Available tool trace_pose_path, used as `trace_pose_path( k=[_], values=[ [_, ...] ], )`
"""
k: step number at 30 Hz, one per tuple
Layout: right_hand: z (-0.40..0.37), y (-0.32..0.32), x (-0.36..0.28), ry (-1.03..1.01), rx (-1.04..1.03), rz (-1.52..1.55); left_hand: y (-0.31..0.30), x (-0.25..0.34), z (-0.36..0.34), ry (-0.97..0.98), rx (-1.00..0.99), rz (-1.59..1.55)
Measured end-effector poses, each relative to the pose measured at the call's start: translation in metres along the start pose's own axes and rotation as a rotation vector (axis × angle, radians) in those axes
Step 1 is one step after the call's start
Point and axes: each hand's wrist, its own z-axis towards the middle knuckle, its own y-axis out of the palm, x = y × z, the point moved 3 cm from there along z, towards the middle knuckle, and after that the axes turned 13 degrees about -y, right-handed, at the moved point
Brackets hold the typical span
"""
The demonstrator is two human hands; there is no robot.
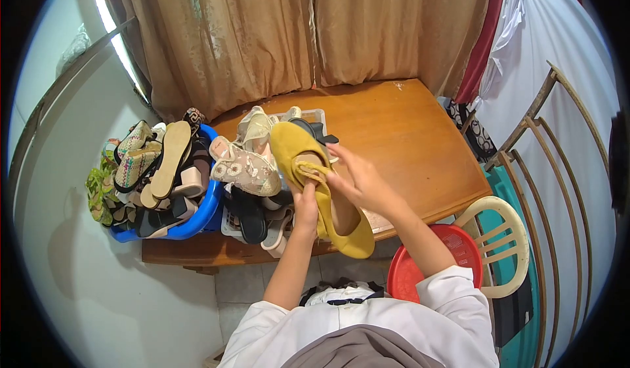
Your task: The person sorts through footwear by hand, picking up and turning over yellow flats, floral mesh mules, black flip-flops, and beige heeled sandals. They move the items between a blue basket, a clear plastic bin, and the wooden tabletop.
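Observation:
Above the table's front edge, my left hand [305,207] is closed around a pair of yellow flat shoes [356,242], held with their toes pointing opposite ways. A yellow strap [314,168] loops over the opening of the upper shoe. My right hand [359,179] reaches in from the right, its thumb side touching the shoe by the strap and its fingers stretched apart. Just left of the pair lie cream lace shoes [246,169], on top of a white basket [231,223] of footwear. Black sandals [252,220] hang over that basket's front.
A blue basket [209,210] heaped with shoes stands at the table's left end. The wooden table [407,138] reaches back to brown curtains [394,26]. At right are a red round stool [453,240], a cream plastic chair [522,250] and a wooden rack [531,171].

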Motion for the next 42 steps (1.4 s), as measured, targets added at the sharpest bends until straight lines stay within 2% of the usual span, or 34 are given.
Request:
trace_pose_path(
  k=[2, 5, 8, 9, 11, 14, 16, 17, 20, 23, 26, 29, 32, 33, 38, 42],
  values=[
    [-0.029, 0.013, -0.005, 0.182, -0.108, 0.187, 0.003, 0.006, -0.004, 0.040, 0.022, -0.078],
    [-0.042, 0.002, -0.038, 0.203, -0.260, 0.091, 0.001, 0.009, -0.003, 0.114, 0.075, -0.141],
    [-0.055, 0.002, -0.041, 0.380, -0.391, -0.060, 0.007, 0.017, -0.008, 0.213, 0.122, -0.186],
    [-0.058, 0.003, -0.040, 0.370, -0.321, -0.022, 0.010, 0.021, -0.013, 0.246, 0.150, -0.177],
    [-0.067, 0.006, -0.036, 0.347, -0.184, 0.051, 0.024, 0.032, -0.028, 0.188, 0.011, -0.219],
    [-0.073, 0.001, -0.046, 0.293, -0.157, -0.086, 0.032, 0.034, -0.041, 0.160, -0.161, -0.279],
    [-0.071, -0.008, -0.058, 0.335, -0.152, -0.190, 0.029, 0.031, -0.040, 0.143, -0.295, -0.386],
    [-0.070, -0.014, -0.065, 0.356, -0.150, -0.242, 0.014, 0.021, -0.033, 0.150, -0.257, -0.325],
    [-0.065, -0.027, -0.082, 0.334, -0.120, -0.484, 0.029, 0.037, -0.051, 0.172, -0.204, -0.360],
    [-0.064, -0.033, -0.088, 0.364, -0.141, -0.557, 0.029, 0.028, -0.046, 0.147, -0.171, -0.293],
    [-0.064, -0.032, -0.087, 0.374, -0.135, -0.433, 0.033, 0.027, -0.049, 0.114, -0.070, -0.197],
    [-0.065, -0.025, -0.081, 0.303, -0.070, -0.283, 0.037, 0.020, -0.056, 0.005, -0.119, -0.225],
    [-0.068, -0.010, -0.070, 0.269, 0.014, 0.033, 0.043, 0.020, -0.064, -0.049, -0.071, -0.046],
    [-0.068, -0.009, -0.070, 0.251, 0.021, 0.019, 0.043, 0.023, -0.067, -0.088, -0.018, 0.003],
    [-0.061, -0.016, -0.076, 0.170, -0.023, -0.061, 0.041, 0.023, -0.059, -0.050, -0.176, -0.149],
    [-0.059, -0.019, -0.080, 0.279, -0.042, 0.020, 0.036, 0.003, -0.047, -0.054, -0.421, -0.404]
  ],
)
